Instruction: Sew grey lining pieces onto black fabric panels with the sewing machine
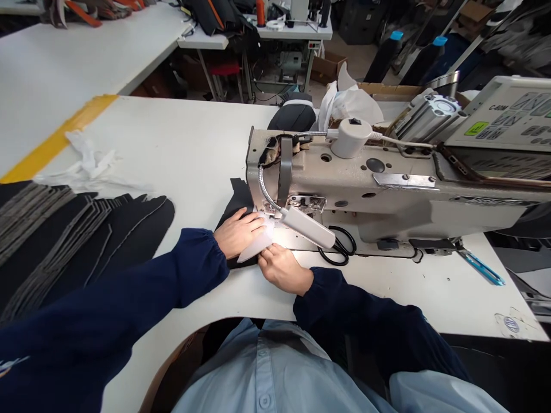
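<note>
A beige sewing machine (387,195) stands on the white table (172,143). Under its head lies a black fabric piece (235,201) with a pale strip (258,244) lit by the machine's gooseneck lamp (307,226). My left hand (236,232) presses flat on the black piece and the strip, just left of the needle area. My right hand (282,267) pinches the near end of the pale strip, close to the left hand. The needle itself is hidden behind the lamp.
A fanned stack of black cut pieces (64,235) covers the left of the table, with white scraps (90,163) behind it. Black scissors (340,249) lie under the machine arm. A blue tool (480,268) rests at right. A control panel (512,115) sits at far right.
</note>
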The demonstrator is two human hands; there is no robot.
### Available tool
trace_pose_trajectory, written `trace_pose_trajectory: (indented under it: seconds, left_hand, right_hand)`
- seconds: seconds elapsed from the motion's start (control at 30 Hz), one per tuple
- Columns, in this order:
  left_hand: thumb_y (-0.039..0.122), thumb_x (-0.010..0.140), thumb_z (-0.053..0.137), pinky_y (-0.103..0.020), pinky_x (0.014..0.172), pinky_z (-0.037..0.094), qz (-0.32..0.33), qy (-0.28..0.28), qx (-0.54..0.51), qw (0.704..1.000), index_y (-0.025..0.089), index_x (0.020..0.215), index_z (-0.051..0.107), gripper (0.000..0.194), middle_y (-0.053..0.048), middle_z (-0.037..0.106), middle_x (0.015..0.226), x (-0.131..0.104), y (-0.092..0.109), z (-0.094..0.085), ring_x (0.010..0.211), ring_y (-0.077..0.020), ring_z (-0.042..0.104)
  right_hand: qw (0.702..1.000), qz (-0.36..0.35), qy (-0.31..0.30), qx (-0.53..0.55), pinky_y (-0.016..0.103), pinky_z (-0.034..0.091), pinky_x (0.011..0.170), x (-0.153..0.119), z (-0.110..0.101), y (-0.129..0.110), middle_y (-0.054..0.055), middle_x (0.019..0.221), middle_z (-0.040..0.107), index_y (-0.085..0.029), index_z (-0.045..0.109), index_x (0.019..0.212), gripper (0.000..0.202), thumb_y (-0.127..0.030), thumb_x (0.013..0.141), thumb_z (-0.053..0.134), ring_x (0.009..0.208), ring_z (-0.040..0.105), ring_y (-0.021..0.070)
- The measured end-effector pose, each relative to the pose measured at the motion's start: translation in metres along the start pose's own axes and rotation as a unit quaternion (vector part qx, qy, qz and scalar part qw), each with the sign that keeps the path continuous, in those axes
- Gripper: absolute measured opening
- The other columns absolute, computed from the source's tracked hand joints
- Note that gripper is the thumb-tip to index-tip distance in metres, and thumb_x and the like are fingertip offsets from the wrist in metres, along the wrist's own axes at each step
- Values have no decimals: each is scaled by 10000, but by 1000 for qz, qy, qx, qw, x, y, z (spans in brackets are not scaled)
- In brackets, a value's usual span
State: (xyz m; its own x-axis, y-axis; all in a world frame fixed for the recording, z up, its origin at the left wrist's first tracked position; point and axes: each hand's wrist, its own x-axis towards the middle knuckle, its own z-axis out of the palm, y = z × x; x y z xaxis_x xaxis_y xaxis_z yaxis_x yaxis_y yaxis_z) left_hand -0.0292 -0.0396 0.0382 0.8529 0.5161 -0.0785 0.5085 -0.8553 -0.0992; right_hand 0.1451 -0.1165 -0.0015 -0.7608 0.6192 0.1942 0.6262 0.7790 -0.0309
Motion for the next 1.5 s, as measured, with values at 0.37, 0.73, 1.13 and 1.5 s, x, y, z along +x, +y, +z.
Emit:
trace_pose_trajectory:
  seconds: [0.37, 0.73, 1.13, 1.5]
  left_hand:
    - [40, 780, 474, -294, 1019, 404, 65, -48, -107, 991, 216, 1199, 629, 481, -43, 639, 1258, -4, -6, -12, 1209, -174, 543]
    - [88, 817, 482, -288, 1023, 379, 57, -30, -63, 996, 141, 1194, 616, 403, -87, 652, 1173, 3, -16, 2, 1232, -205, 497]
    - [139, 879, 513, -306, 825, 439, 69, 15, -17, 997, 164, 906, 645, 137, -67, 622, 917, 9, 1, 2, 930, -200, 517]
    - [176, 873, 549, -267, 673, 431, -10, 34, -44, 998, 160, 828, 662, 123, -39, 584, 773, 24, 9, 8, 875, -182, 531]
  right_hand:
    - [999, 20, 2, 44, 304, 425, 700, 5, -2, 11, 82, 722, 610, -121, 625, 834, 207, -34, 862, 439, 703, 546, 186]
    - [1000, -11, 9, -12, 376, 463, 799, 9, -5, 3, 176, 896, 667, -51, 652, 921, 233, -64, 905, 419, 866, 602, 260]
    - [998, -30, -4, -54, 398, 515, 781, 10, -2, -8, 263, 1043, 663, 18, 628, 1065, 310, -39, 914, 363, 917, 643, 279]
    - [996, 4, 83, -37, 449, 523, 786, 9, 11, -11, 238, 886, 665, 18, 640, 968, 281, -150, 955, 414, 893, 641, 292]
